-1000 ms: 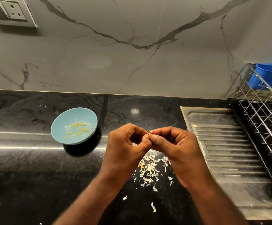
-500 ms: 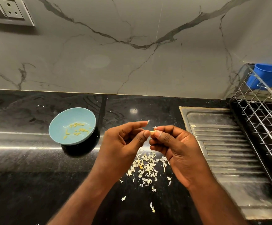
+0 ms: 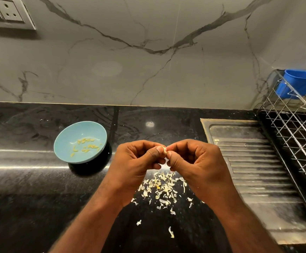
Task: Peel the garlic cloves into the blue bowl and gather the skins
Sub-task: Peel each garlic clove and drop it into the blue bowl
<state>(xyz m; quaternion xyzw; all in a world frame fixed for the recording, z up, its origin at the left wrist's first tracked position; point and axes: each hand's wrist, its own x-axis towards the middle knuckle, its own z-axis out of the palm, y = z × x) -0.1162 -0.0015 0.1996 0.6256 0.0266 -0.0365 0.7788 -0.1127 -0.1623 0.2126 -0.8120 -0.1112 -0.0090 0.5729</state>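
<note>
My left hand (image 3: 137, 161) and my right hand (image 3: 194, 161) meet above the black counter, thumbs and fingertips together. Between them they pinch a small pale garlic clove (image 3: 164, 150), mostly hidden by the fingers. Left of the hands, a light blue bowl (image 3: 64, 152) sits on the counter with several peeled yellowish cloves (image 3: 87, 145) inside. Directly below the hands lies a loose heap of white garlic skins (image 3: 162, 189), with a few stray flakes nearer me.
A steel sink drainboard (image 3: 254, 170) lies to the right, beside a wire dish rack (image 3: 298, 136) holding a blue plastic container (image 3: 300, 84). A marble wall backs the black counter (image 3: 30, 189); a wall socket (image 3: 8, 13) sits at top left.
Half a second ago my hands were slightly apart with the left fingers extended holding a skin flake; now both have closed together again on the clove.
</note>
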